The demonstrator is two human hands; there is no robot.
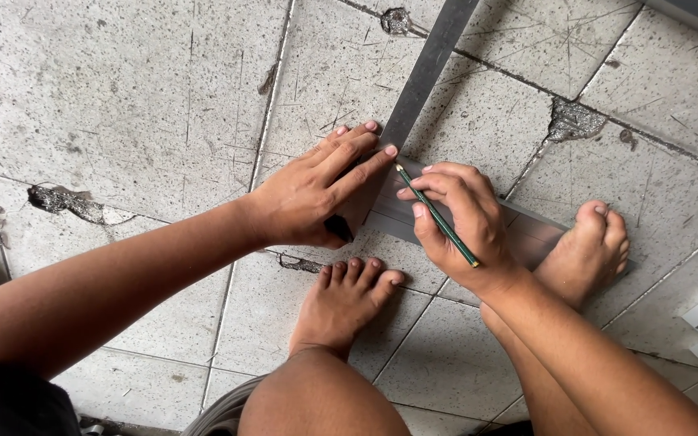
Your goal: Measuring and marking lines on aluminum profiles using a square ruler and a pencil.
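Two metal pieces meet right under the person's hands on the tiled floor (123,105): a grey metal bar (434,56) runs up and away toward the top of the view, and a flatter metal strip (527,234) lies across it, running out to the right under the right foot (587,250). They seem to form a square corner, though the joint itself is hidden by the hands, so I cannot say whether they are one tool or two separate lengths.

The left hand (313,198) lies flat and spread, fingers stretched toward the bar, pressing down at the corner; it grips nothing but pins the metal in place. The right hand (462,222) is closed around a green pencil (438,216) in a writing grip. The pencil's long axis slants from lower right to upper left, and its tip sits just beside the left index fingertip, at the edge where the bar meets the strip.

Both hands are on the metal, the right one carrying the marking point. The left foot (345,299) rests on the tiles just below the hands, clear of the strip.
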